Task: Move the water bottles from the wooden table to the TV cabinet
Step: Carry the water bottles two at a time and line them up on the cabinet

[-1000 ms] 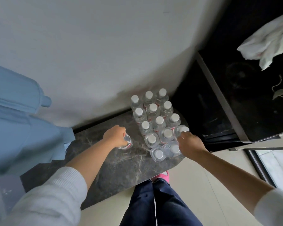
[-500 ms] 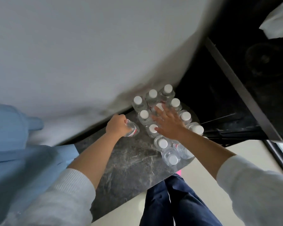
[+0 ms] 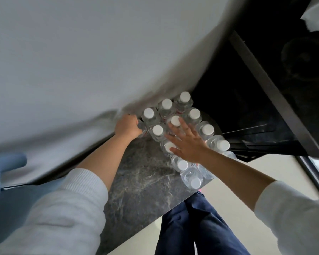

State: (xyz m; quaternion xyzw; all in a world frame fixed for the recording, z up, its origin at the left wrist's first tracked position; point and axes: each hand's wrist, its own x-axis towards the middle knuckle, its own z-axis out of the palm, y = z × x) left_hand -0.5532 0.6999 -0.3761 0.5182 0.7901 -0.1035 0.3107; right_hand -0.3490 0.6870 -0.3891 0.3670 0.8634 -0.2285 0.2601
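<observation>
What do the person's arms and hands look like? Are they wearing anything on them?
Both arms wear light grey-white knitted sleeves, pushed up so the forearms are bare. The left sleeve shows a ribbed cuff; the right sleeve looks smoother. The left hand and right hand are bare: no gloves, and I can see no rings or watch.

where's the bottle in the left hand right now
In the head view, the left hand grips the bottle at the cluster of bottles' left edge, by the wall, on the marble top.
</observation>
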